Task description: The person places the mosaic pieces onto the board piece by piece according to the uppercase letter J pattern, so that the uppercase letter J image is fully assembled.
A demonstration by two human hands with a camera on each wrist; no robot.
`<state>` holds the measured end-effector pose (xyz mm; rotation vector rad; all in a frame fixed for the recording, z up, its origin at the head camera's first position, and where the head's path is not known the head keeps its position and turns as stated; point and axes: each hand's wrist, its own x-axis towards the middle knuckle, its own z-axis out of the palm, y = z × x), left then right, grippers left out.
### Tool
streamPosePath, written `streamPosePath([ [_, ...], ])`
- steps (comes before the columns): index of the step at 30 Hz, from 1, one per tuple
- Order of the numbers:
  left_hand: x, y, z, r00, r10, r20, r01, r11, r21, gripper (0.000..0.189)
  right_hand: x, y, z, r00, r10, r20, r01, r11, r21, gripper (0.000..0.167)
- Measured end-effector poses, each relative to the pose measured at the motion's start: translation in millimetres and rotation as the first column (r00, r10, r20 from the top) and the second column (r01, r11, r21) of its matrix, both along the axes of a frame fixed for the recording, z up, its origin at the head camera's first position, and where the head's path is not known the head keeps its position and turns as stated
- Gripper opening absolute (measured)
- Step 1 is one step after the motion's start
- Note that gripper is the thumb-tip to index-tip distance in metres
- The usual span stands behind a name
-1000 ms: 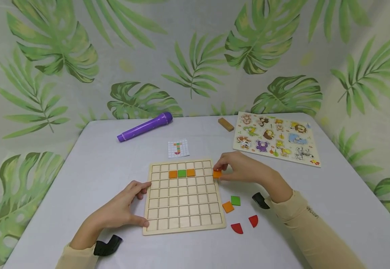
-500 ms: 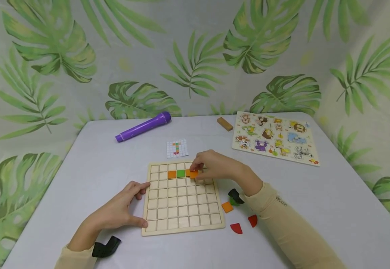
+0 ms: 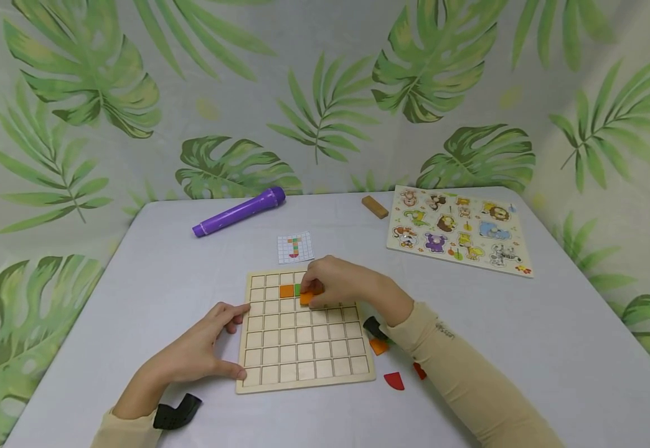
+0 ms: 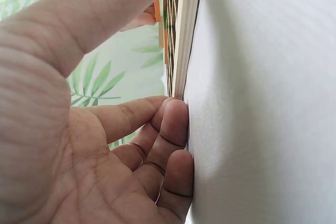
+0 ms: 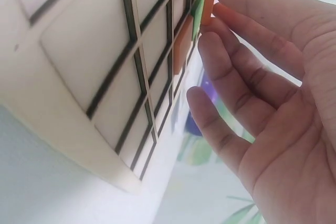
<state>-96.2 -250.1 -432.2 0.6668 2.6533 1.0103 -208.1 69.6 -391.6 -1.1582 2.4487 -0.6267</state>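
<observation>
- Orange tile (image 3: 306,299) is pinched between thumb and fingers of my right hand (image 3: 336,280), over the gridded wooden board (image 3: 305,336); whether it touches the board, I cannot tell.
- Just left of those fingers, a green tile (image 3: 297,289) and a second orange tile (image 3: 286,291) sit in neighbouring cells.
- My left hand (image 3: 198,348), thumb and forefinger loosely spread, touches the board's left edge.
- Beyond my right fingers, a pattern card (image 3: 296,247) lies on the table (image 3: 151,280).
</observation>
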Motion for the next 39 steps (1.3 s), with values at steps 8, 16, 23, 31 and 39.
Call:
streamPosePath([
  [8, 0.6, 0.4, 1.1, 1.000, 0.000, 0.001, 0.000, 1.000, 0.005, 0.112, -1.1, -5.1, -3.0, 0.999, 0.044, -0.030, -0.044, 0.999, 0.004, 0.024],
  [16, 0.6, 0.3, 1.3, 1.000, -0.003, -0.002, 0.003, 1.000, 0.000, 0.112, 0.9, -9.6, -3.0, 0.998, 0.056, -0.021, -0.056, 0.998, -0.002, 0.024],
  [23, 0.8, 0.1, 1.0, 1.000, -0.001, 0.001, 0.001, 1.000, 0.005, 0.112, 3.0, -11.5, -1.4, 0.999, 0.048, -0.016, -0.048, 0.999, 0.003, 0.023],
  [31, 0.9, 0.1, 1.1, 1.000, -0.002, 0.000, 0.002, 1.000, 0.004, 0.112, 2.4, -11.3, -2.1, 0.999, 0.042, -0.002, -0.042, 0.999, 0.007, 0.023],
  [39, 0.8, 0.3, 1.9, 1.000, -0.003, -0.006, 0.003, 1.000, -0.001, 0.112, 2.3, -11.1, -2.2, 0.999, 0.045, -0.008, -0.045, 0.999, 0.000, 0.022],
])
